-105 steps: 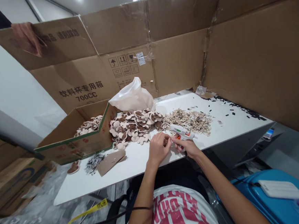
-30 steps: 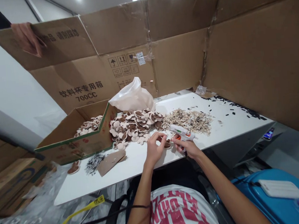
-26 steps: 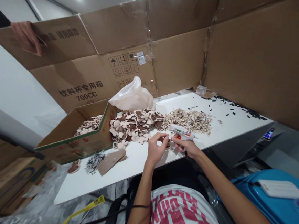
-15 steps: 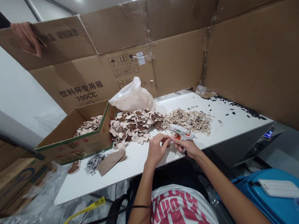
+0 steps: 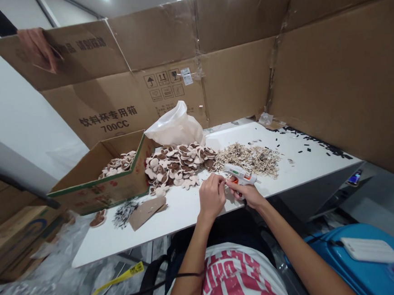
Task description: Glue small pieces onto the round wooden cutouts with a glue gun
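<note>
My right hand (image 5: 247, 193) is wrapped round a white hot glue gun (image 5: 239, 173) with an orange trigger, its nozzle pointing right. The fingertips of this hand meet those of my left hand (image 5: 213, 194) above the front of the table. My left hand is closed, back turned toward me, and whatever its fingers pinch is hidden. Just beyond the hands lies a heap of short cream-coloured strips (image 5: 249, 158). Left of that is a pile of brown and cream felt animal-shaped pieces (image 5: 176, 167).
An open cardboard box (image 5: 98, 197) with more felt pieces stands at the left. In front are grey cardboard scraps (image 5: 147, 212) and dark slivers (image 5: 123, 214). A white plastic bag (image 5: 177, 127) sits behind, against tall cardboard walls (image 5: 235, 76). Another person's hand (image 5: 39, 48) hangs over the wall.
My left hand has turned, its knuckles now upward and its fingers more bunched against the right fingertips. The right hand and glue gun stay nearly still. The view has shifted slightly.
</note>
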A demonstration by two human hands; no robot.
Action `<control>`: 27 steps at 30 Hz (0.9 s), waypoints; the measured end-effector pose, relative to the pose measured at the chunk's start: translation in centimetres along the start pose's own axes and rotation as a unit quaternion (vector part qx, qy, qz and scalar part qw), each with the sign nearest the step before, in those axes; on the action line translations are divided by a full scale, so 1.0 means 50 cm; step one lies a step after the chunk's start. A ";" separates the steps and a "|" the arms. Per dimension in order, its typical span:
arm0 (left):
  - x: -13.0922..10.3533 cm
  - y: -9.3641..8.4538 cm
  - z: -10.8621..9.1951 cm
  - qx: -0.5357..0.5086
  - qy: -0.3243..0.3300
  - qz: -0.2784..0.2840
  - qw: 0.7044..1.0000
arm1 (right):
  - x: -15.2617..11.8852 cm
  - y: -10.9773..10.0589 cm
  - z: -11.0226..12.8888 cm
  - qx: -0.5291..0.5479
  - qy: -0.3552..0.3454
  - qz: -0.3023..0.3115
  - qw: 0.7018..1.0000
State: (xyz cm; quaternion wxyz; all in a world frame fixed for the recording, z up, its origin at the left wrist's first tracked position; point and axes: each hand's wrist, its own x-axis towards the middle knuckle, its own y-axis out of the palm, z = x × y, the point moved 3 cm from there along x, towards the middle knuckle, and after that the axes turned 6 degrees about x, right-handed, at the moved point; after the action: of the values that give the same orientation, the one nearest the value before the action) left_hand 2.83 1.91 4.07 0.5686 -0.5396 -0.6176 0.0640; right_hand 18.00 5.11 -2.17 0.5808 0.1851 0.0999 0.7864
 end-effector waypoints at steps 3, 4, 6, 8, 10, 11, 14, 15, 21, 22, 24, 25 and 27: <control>-0.002 0.009 0.001 0.007 -0.014 -0.010 1.000 | 0.002 0.000 -0.005 -0.008 0.007 -0.006 1.000; -0.002 0.011 0.002 0.007 -0.018 -0.011 1.000 | 0.003 0.000 -0.006 -0.011 0.009 -0.007 1.000; -0.003 0.014 0.002 0.003 -0.028 -0.013 1.000 | 0.003 -0.001 -0.009 -0.013 0.008 -0.007 1.000; -0.003 0.017 0.002 -0.007 -0.038 -0.015 0.999 | 0.004 -0.002 -0.010 -0.010 0.000 -0.004 1.000; -0.002 0.020 0.001 -0.021 -0.048 -0.020 0.998 | 0.003 -0.004 -0.012 -0.012 -0.007 0.000 1.000; -0.002 0.021 0.000 -0.028 -0.052 -0.022 0.998 | 0.003 -0.004 -0.012 -0.014 -0.008 -0.001 1.000; -0.001 0.025 0.002 -0.051 -0.060 -0.026 0.997 | 0.002 -0.004 -0.011 -0.016 -0.005 -0.007 1.000; -0.001 0.026 0.003 -0.058 -0.063 -0.027 0.996 | 0.002 -0.004 -0.011 -0.015 -0.004 -0.008 1.000; 0.002 0.032 0.010 -0.096 -0.078 -0.028 0.992 | 0.002 -0.002 -0.010 -0.009 -0.007 -0.006 1.000; 0.002 0.033 0.011 -0.097 -0.078 -0.029 0.992 | 0.002 -0.003 -0.011 -0.007 -0.007 -0.004 1.000; 0.003 0.034 0.012 -0.098 -0.077 -0.032 0.992 | 0.002 -0.003 -0.011 -0.005 -0.010 0.000 1.000; 0.003 0.034 0.012 -0.099 -0.076 -0.034 0.992 | 0.002 -0.002 -0.010 -0.006 -0.013 0.000 1.000; 0.004 0.035 0.012 -0.101 -0.072 -0.034 0.992 | 0.001 -0.001 -0.006 -0.012 -0.016 0.001 1.000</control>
State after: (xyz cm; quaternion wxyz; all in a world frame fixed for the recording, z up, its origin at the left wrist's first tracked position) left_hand 3.45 3.10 2.79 0.4670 -0.5669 -0.6783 0.0211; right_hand 17.89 5.17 -2.47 0.5834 0.1907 0.0811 0.7853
